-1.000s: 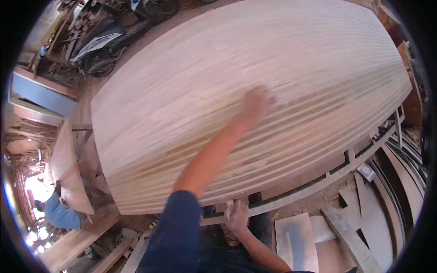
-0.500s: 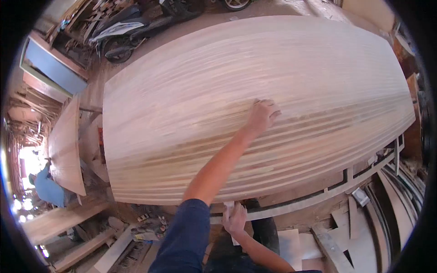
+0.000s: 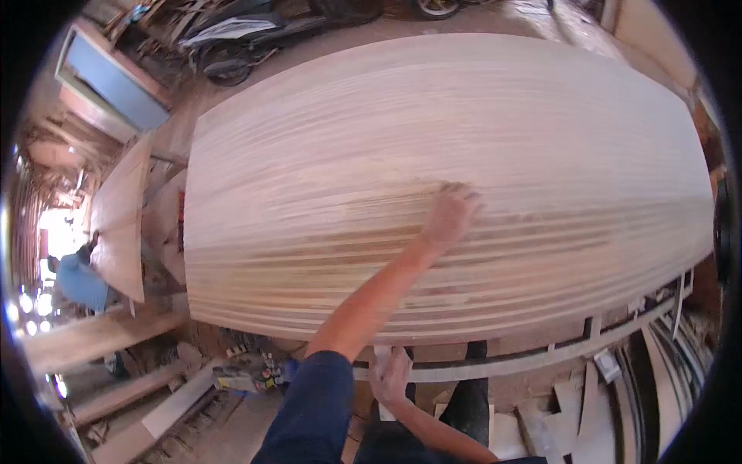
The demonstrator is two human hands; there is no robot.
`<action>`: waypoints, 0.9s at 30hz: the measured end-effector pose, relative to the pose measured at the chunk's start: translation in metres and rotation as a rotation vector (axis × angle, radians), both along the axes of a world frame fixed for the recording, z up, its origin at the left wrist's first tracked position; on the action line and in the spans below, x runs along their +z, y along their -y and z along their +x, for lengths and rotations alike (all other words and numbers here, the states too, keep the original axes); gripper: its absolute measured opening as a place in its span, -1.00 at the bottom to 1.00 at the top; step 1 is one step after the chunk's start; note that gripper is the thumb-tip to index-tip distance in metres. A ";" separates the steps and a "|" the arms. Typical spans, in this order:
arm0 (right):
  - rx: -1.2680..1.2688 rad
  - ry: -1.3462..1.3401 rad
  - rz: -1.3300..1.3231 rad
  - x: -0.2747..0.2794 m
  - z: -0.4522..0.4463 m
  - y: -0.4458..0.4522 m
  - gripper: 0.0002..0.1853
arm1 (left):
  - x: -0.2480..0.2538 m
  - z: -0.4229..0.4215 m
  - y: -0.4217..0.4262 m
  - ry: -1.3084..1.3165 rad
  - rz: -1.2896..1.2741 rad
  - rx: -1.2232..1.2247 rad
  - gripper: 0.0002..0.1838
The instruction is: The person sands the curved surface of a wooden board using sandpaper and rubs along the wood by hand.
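My left hand [image 3: 452, 213] rests on a large curved wooden panel [image 3: 541, 139] with fine lengthwise ridges. Its fingers are curled and somewhat blurred; whatever lies beneath them is hidden. Below the panel's near edge, my right hand [image 3: 392, 377] is closed round a pale upright strip [image 3: 382, 354], close to the light rail [image 3: 448, 373] of the supporting frame. Brownish streaks cross the panel's ridged near half beside my left hand.
Motorcycles [image 3: 239, 35] stand beyond the panel. At far left, a person in blue [image 3: 79, 280] is beside another wooden panel [image 3: 120, 216]. Planks [image 3: 100, 336] and tools [image 3: 247, 375] lie lower left; boards and curved strips [image 3: 657, 379] lie lower right.
The view has tilted and shifted, showing more floor beyond the panel. My left hand has stayed on the panel near its middle, and my right hand has stayed at the near edge.
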State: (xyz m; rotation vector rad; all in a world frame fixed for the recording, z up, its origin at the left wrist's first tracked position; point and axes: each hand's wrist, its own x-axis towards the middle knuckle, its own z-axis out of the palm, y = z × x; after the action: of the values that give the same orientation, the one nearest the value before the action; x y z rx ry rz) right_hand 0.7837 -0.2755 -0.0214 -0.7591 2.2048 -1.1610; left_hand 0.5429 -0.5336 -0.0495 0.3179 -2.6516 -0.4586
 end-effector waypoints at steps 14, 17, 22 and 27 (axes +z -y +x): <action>0.375 -0.290 0.049 -0.005 -0.328 -0.228 -0.76 | 0.028 -0.027 -0.076 0.169 0.018 0.057 -0.66; 0.355 -0.289 0.109 -0.019 -0.344 -0.238 -0.72 | 0.016 0.006 -0.052 0.132 0.027 0.145 -0.63; 0.360 -0.443 0.114 -0.024 -0.328 -0.227 -0.79 | 0.040 0.144 0.033 0.236 -0.009 0.361 -0.64; 0.376 -0.423 0.252 -0.027 -0.323 -0.224 -0.82 | 0.050 0.082 0.014 0.182 0.000 0.193 -0.67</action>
State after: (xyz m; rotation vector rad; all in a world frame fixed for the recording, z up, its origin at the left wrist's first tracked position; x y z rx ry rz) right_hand 0.4611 -0.0511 -0.0481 -1.3296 2.3345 -0.5613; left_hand 0.6249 -0.5475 0.0004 0.6366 -2.7592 -0.3839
